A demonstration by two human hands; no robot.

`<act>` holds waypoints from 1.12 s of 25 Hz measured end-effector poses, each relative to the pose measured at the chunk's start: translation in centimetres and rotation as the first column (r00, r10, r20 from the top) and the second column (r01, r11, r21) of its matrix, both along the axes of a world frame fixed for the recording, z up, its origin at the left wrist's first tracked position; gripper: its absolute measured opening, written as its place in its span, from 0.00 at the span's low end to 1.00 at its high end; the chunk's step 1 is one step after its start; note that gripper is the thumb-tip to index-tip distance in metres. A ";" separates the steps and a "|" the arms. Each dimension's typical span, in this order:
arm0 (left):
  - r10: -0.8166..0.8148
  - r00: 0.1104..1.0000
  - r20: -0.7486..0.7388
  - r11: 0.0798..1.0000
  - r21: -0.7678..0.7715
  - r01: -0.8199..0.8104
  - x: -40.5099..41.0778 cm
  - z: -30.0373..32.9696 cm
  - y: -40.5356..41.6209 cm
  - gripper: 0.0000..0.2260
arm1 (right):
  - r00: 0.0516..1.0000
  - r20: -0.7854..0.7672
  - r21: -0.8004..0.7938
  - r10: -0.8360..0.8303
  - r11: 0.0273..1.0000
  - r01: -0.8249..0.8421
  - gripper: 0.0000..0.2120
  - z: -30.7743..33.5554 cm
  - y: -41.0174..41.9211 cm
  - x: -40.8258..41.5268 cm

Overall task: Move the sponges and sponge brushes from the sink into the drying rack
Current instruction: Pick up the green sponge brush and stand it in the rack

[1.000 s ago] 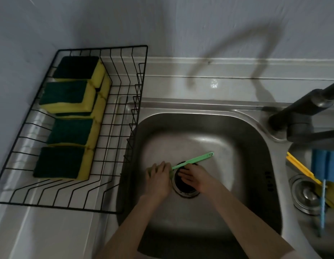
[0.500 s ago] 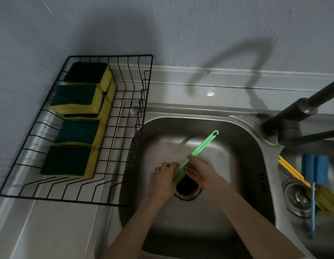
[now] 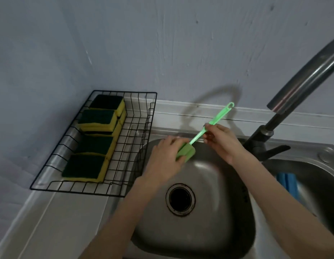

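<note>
A green sponge brush point(image 3: 198, 133) is held above the back left of the steel sink point(image 3: 196, 238). My left hand point(image 3: 167, 159) grips its green sponge head. My right hand point(image 3: 222, 139) pinches the thin handle, whose ringed end points up and right toward the wall. The black wire drying rack point(image 3: 136, 146) stands left of the sink and holds several yellow-and-green sponges point(image 3: 87, 169) in a row along its left side. A blue sponge brush point(image 3: 287, 184) lies in the right basin, partly hidden by my right forearm.
A dark faucet point(image 3: 286, 116) rises at the back right between the two basins, its spout arching overhead. The open drain point(image 3: 180, 199) sits mid-basin. Grey wall stands behind; the pale counter point(image 3: 56, 221) runs along the front left.
Both hands lifted the green sponge brush from the sink floor by the drain up and back toward the rim. The camera tilted up, so the scene sits lower in the frame.
</note>
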State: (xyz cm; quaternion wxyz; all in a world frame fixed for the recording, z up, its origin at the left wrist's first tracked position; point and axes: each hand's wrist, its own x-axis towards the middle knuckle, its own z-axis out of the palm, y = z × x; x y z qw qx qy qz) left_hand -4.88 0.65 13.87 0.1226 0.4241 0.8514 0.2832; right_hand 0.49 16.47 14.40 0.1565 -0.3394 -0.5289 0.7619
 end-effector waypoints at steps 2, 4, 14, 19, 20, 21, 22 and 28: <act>-0.018 0.998 -0.053 0.999 0.046 0.021 -1.1 2.2 -0.9 0.21 | 0.998 -0.062 0.022 0.023 1.000 -0.021 0.10 2.4 -0.3 -0.6; 0.003 0.995 -0.096 0.997 0.073 0.004 -2.2 3.7 -1.8 0.20 | 0.994 -0.094 0.055 0.048 0.998 -0.043 0.10 4.1 -0.7 -1.5; 0.166 0.970 -0.175 0.985 0.067 -0.157 -10.1 4.4 -4.4 0.18 | 0.983 -0.109 0.190 0.151 0.973 -0.129 0.07 6.3 -1.3 -8.0; 0.274 0.933 -0.235 0.962 0.075 -0.264 -14.6 2.2 -2.0 0.18 | 0.989 -0.122 0.225 0.086 0.973 -0.057 0.09 5.4 -1.1 -13.0; 0.280 0.934 -0.220 0.960 0.089 -0.267 -15.3 1.7 -1.4 0.19 | 0.991 -0.117 0.224 0.064 0.974 -0.036 0.10 4.9 -0.9 -13.9; 0.285 0.938 -0.195 0.957 0.104 -0.269 -16.1 1.1 -0.8 0.19 | 0.993 -0.108 0.221 0.046 0.975 -0.021 0.10 4.3 -0.6 -14.9; 0.295 0.940 -0.172 0.953 0.120 -0.277 -16.8 0.6 -0.4 0.19 | 0.995 -0.099 0.218 0.034 0.976 -0.011 0.10 3.7 -0.4 -15.6; 0.310 0.947 -0.078 0.949 0.078 -0.305 -19.6 -3.8 1.4 0.17 | 0.998 -0.013 0.133 0.060 0.989 -0.058 0.08 -1.2 0.3 -17.8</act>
